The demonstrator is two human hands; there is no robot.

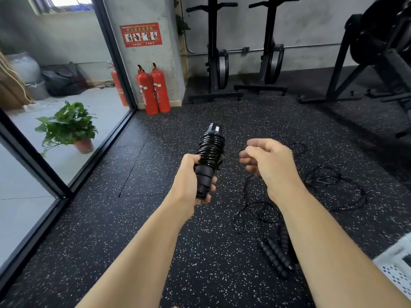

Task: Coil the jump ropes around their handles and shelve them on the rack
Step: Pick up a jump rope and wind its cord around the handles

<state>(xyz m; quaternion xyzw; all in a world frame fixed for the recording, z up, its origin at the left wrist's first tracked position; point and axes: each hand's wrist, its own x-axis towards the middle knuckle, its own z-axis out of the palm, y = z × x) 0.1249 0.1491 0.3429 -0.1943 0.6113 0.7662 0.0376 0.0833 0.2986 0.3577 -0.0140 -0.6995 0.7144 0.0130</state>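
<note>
Underfoot, black rubber floor (155,218) flecked white. Ahead, grey concrete pillar (171,63) with a red sign (141,34), two red fire extinguishers (153,90) at its foot. Left, black-framed glass partition (66,170), potted plant (69,127) behind. Right, black gym stands (214,52).

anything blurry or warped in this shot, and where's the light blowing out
Head view: the right hand is smeared by motion blur, while the left hand and the coiled jump rope it holds look sharper; the wide lens bows the black door frame near the left edge; daylight blows out the window at top left.
</note>
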